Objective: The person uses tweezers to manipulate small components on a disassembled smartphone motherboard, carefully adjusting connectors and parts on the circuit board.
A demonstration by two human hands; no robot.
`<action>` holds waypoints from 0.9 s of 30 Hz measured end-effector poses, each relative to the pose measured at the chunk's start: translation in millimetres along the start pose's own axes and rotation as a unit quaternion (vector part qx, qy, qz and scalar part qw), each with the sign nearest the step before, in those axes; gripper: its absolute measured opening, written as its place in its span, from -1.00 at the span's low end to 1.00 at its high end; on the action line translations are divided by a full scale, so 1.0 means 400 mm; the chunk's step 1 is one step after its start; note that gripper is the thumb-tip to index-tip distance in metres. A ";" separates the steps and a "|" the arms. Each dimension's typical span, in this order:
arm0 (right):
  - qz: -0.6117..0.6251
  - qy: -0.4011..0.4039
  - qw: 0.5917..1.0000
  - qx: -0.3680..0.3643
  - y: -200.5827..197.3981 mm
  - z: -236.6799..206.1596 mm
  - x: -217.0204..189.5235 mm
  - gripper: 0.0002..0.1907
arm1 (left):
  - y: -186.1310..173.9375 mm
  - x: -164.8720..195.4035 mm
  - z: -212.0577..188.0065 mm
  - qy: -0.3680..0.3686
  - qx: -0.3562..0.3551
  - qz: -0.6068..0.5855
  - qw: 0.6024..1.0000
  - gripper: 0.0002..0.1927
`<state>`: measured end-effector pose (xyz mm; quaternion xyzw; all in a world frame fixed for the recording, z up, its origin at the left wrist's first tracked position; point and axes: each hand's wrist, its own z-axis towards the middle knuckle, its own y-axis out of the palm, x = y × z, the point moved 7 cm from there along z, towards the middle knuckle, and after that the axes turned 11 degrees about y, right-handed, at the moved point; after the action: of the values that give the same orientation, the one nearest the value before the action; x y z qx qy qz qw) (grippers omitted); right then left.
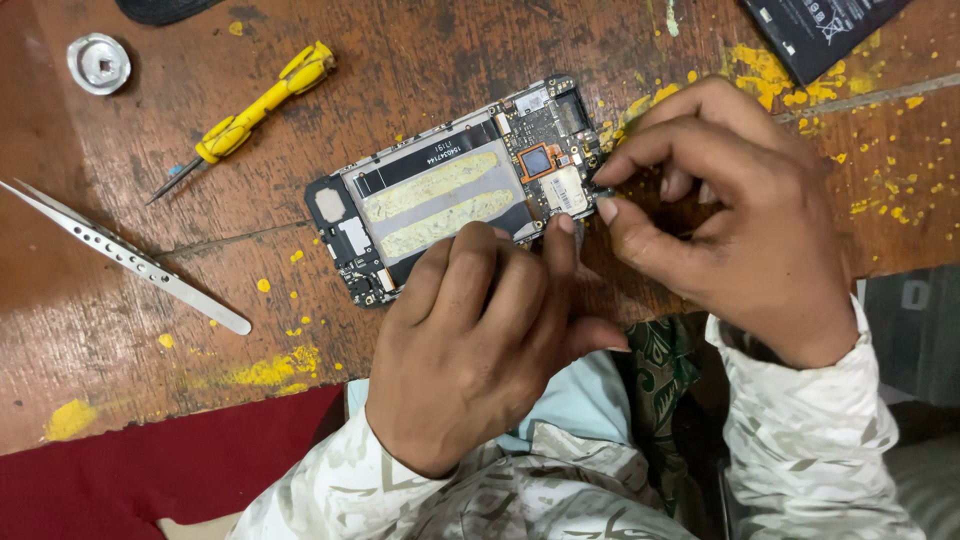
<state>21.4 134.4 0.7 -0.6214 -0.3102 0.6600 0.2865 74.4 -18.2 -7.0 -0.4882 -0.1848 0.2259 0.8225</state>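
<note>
Both hands work at the near edge of an opened black smartphone with its back cover off and circuit board bare (450, 195), which lies flat on the scratched brown wooden bench (120, 340). Left hand (480, 340) is curled, fingertips pressing on the phone's near long edge to steady it. Right hand (735, 215) pinches thumb and forefinger together at the board end of the phone, on what looks like a small dark part; what exactly it grips is too small to tell. Judging by this, a component at the board's corner is being handled, which calls for a fine, steady pinch while the phone is held down. Well to the left of the left hand lie silver metal tweezers (130, 260) and a yellow-handled precision screwdriver (245, 115); beyond the right hand sits a flat black battery (815, 30).
</note>
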 end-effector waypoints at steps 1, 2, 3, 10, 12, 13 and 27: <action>0.017 -0.006 1.000 -0.005 -0.001 0.001 -0.004 -0.84 | -0.001 0.000 0.000 -0.002 0.001 0.002 1.000 -0.31; 0.034 -0.012 0.999 -0.009 -0.005 0.002 -0.008 -0.86 | -0.001 0.000 0.000 -0.003 0.002 0.005 1.000 -0.31; 0.050 -0.017 0.999 -0.012 -0.009 0.004 -0.010 -0.87 | -0.002 0.000 -0.001 -0.003 0.004 0.007 1.000 -0.31; -0.092 -0.156 0.979 -0.088 -0.013 0.025 -0.034 -0.79 | -0.008 -0.003 -0.007 0.000 0.025 0.002 1.000 -0.35; -0.072 -0.125 0.978 -0.147 -0.005 0.053 -0.020 -0.78 | -0.009 -0.003 -0.009 0.001 0.028 0.001 1.000 -0.36; -0.083 -0.130 0.972 -0.175 0.001 0.066 -0.019 -0.78 | -0.009 -0.003 -0.010 0.000 0.030 -0.004 1.000 -0.35; -0.369 0.043 0.850 -0.373 0.097 0.178 -0.009 -0.76 | -0.012 -0.008 -0.034 -0.002 0.060 -0.050 0.997 -0.36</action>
<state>-49.3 103.2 -24.1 -0.5489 -0.7270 0.3129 0.2690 79.8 -31.8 -9.4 -0.4278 -0.1968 0.1961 0.8601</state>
